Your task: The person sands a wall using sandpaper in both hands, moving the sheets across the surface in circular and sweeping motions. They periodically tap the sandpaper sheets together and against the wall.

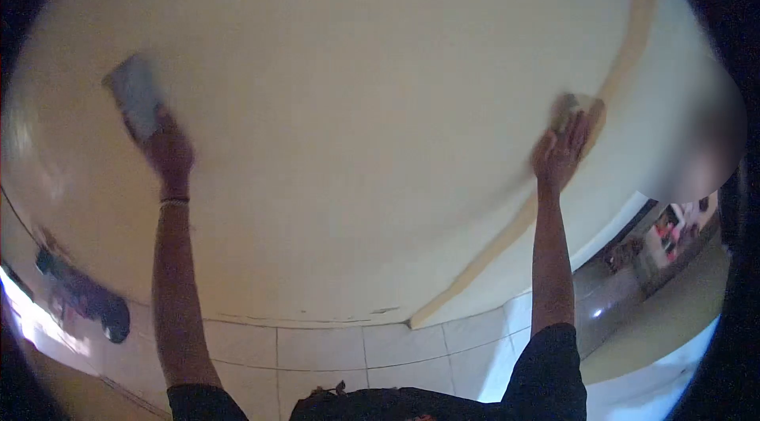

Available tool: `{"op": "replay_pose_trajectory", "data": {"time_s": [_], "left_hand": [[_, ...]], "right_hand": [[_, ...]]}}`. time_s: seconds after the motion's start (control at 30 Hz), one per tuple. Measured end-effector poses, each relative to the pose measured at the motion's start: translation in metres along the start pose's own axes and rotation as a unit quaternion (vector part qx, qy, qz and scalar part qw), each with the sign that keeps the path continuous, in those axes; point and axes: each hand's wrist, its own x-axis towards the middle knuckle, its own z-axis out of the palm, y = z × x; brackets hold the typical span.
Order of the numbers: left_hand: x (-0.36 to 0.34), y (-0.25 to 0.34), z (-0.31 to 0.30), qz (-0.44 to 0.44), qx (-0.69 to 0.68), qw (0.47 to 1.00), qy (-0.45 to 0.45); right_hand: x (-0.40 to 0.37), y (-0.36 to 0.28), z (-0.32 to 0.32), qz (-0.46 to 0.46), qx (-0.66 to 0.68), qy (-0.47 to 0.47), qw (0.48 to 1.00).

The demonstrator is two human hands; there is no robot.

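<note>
A broad cream wall (356, 128) fills most of the head view. My left hand (169, 150) is raised at the left, its fingers closed on the lower end of a flat grey rectangular piece (136, 92); blur hides what kind it is. At the right, my right hand (560, 153) is up against the wall, beside a darker tan band. Under its fingers is a small pale yellow-green pad (567, 116), partly covered and blurred. Both arms are stretched out and far apart.
White floor tiles (321, 348) meet the wall's foot. The tan band (475, 266) marks a wall corner running down to the floor. Dark items (87, 294) lie at the lower left. Beyond the corner are an opening with colourful things (673, 231) and a blurred patch.
</note>
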Motion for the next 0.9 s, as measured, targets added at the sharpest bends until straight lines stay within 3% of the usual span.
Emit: {"op": "replay_pose_trajectory", "data": {"time_s": [0.03,0.1,0.13,0.2,0.23,0.27,0.3,0.37,0.4,0.43,0.47,0.53,0.6,0.77,0.8,0.9], "left_hand": [[-0.003,0.048,-0.001,0.088,0.130,0.987,0.038],[-0.004,0.133,-0.009,0.163,0.022,0.983,0.087],[-0.002,0.147,-0.013,0.158,0.022,0.983,0.091],[-0.003,0.160,-0.016,0.211,0.112,0.964,0.115],[-0.003,0.162,-0.017,0.207,0.111,0.965,0.119],[-0.001,0.162,-0.021,0.209,0.111,0.965,0.110],[0.000,0.163,-0.021,0.212,0.110,0.966,0.100],[0.001,0.163,-0.020,0.221,0.108,0.964,0.100],[0.001,0.161,-0.022,0.229,0.106,0.963,0.097],[0.002,0.169,-0.022,0.231,0.137,0.960,0.084],[0.003,0.173,-0.024,0.234,0.135,0.959,0.083],[0.000,0.171,-0.025,0.240,0.186,0.951,0.065],[0.002,0.167,-0.024,0.254,0.179,0.949,0.061],[0.005,0.167,-0.018,0.239,0.142,0.957,0.087],[0.007,0.165,-0.018,0.207,0.003,0.976,0.065],[0.006,0.166,-0.010,0.184,-0.046,0.978,0.084]], "right_hand": [[0.007,-0.006,0.005,0.014,-0.007,0.020,1.000],[0.019,-0.021,0.016,0.070,0.006,0.076,0.995],[0.026,-0.036,0.016,0.064,0.006,0.077,0.995],[0.039,-0.074,0.008,0.038,-0.252,-0.033,0.966],[0.048,-0.105,0.007,0.008,-0.095,0.070,0.993],[0.037,-0.119,0.033,0.114,0.130,0.071,0.982],[0.047,-0.166,0.022,0.120,0.225,0.053,0.966],[0.057,-0.250,0.010,0.069,0.270,0.015,0.960],[0.057,-0.285,0.003,0.006,0.149,-0.031,0.988],[0.059,-0.313,-0.002,-0.045,0.115,-0.044,0.991],[0.063,-0.345,-0.011,-0.052,0.171,-0.038,0.983],[0.063,-0.397,-0.025,-0.154,0.269,-0.020,0.950],[0.072,-0.434,-0.042,-0.153,0.328,-0.062,0.930],[0.080,-0.437,-0.043,-0.132,0.351,-0.049,0.926],[0.081,-0.427,-0.041,-0.136,0.346,-0.056,0.927],[0.081,-0.382,-0.036,-0.128,0.315,-0.036,0.940]]}}
